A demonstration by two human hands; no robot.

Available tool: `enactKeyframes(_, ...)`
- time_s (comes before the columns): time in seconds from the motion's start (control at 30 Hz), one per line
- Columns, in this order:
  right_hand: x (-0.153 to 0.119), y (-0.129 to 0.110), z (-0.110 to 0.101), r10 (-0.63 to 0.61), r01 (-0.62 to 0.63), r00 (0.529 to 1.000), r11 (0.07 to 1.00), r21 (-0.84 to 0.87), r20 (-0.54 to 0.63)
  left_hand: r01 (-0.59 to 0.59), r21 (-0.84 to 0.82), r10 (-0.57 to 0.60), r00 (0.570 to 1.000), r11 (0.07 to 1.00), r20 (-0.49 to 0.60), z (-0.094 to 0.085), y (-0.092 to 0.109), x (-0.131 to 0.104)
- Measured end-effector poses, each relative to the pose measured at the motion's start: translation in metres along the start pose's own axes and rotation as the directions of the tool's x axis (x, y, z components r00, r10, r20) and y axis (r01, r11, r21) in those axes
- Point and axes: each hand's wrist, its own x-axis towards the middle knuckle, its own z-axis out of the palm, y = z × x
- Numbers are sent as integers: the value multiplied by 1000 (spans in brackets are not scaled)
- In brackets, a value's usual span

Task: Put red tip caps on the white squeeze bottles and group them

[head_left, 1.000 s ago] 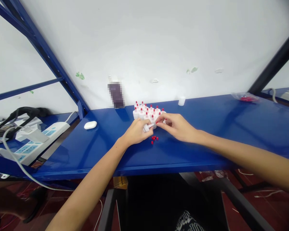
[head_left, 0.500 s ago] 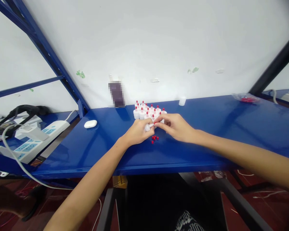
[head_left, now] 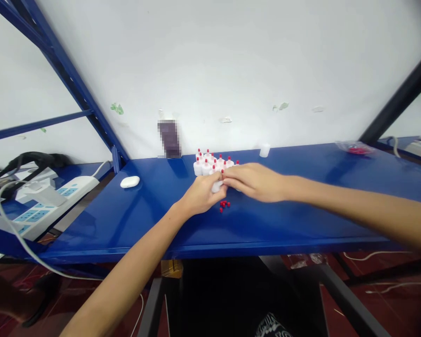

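Note:
A small white plastic bottle (head_left: 216, 186) lies tilted in my left hand (head_left: 202, 194), whose fingers are wrapped round it. My right hand (head_left: 254, 181) pinches at the bottle's nozzle end; its fingers cover the red cap there. Right behind both hands stands a tight group of white dropper bottles (head_left: 206, 167) with red caps, partly hidden by the fingers. Several loose red caps (head_left: 224, 204) lie on the blue table (head_left: 154, 210) just in front of my hands.
A white earbud case (head_left: 130, 182) lies to the left, and a dark blurred phone-like object (head_left: 170, 138) leans on the wall. A small white cup (head_left: 264, 150) stands at the back. A clear bag with red contents (head_left: 356, 148) lies far right. Power strips (head_left: 38, 214) fill the left side.
My right hand has turned over, knuckles rolled forward, and its fingers now cover the red cap that showed at the bottle's tip. My left hand keeps hold of the bottle.

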Motion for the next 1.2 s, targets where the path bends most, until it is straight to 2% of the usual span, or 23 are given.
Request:
enactKeyframes(0.1,-1,8,-32,80,-77,993,996,-38,85,93,85,-93,996,992,0,-6,-4,1)
enactKeyframes(0.2,-2,26,-50,212,-201,969,975,-95,130,149,201,-148,989,968,-22,-12,-12,2)
enactKeyframes(0.33,-2,49,-46,281,-269,934,959,-84,221,178,198,-170,984,964,-57,-14,-25,1)
enactKeyframes(0.47,6,57,-31,286,-296,916,955,-6,281,257,35,-249,956,966,-154,-14,-31,-1)
enactKeyframes(0.57,14,58,-26,322,-345,887,938,13,332,278,-74,-286,948,958,-142,-16,-28,-2)
enactKeyframes(0.63,14,65,-30,358,-373,877,928,-16,321,263,-112,-276,954,958,-114,-16,-25,-2)
enactKeyframes(0.7,7,83,-39,436,-433,873,899,-62,220,247,-121,-260,961,961,-97,-16,-23,-1)
enactKeyframes(0.73,1,96,-44,500,-494,858,866,-82,117,244,-119,-256,962,962,-92,-16,-23,0)
enactKeyframes(0.77,-6,112,-49,562,-561,827,820,-115,-23,245,-110,-255,963,963,-84,-15,-23,0)
enactKeyframes(0.83,-24,146,-52,641,-704,706,684,-194,-302,245,-58,-249,965,968,-79,-12,-24,2)
enactKeyframes(0.87,-32,162,-50,652,-741,665,638,-209,-366,239,-10,-239,968,971,-81,-11,-25,2)
enactKeyframes(0.9,-39,177,-45,657,-750,655,624,-218,-374,229,46,-225,970,972,-87,-10,-26,3)
enactKeyframes(0.97,-48,198,-28,627,-682,729,697,-221,-275,217,145,-203,974,965,-102,-10,-28,3)
enactKeyframes(1.03,-51,207,-7,577,-606,795,772,-192,-185,225,193,-203,971,955,-126,-11,-29,3)
enactKeyframes(1.13,-52,206,17,553,-573,817,810,-123,-163,243,202,-217,966,949,-140,-15,-31,3)
enactKeyframes(1.2,-54,201,21,546,-567,817,818,-92,-186,236,191,-218,970,953,-111,-16,-30,4)
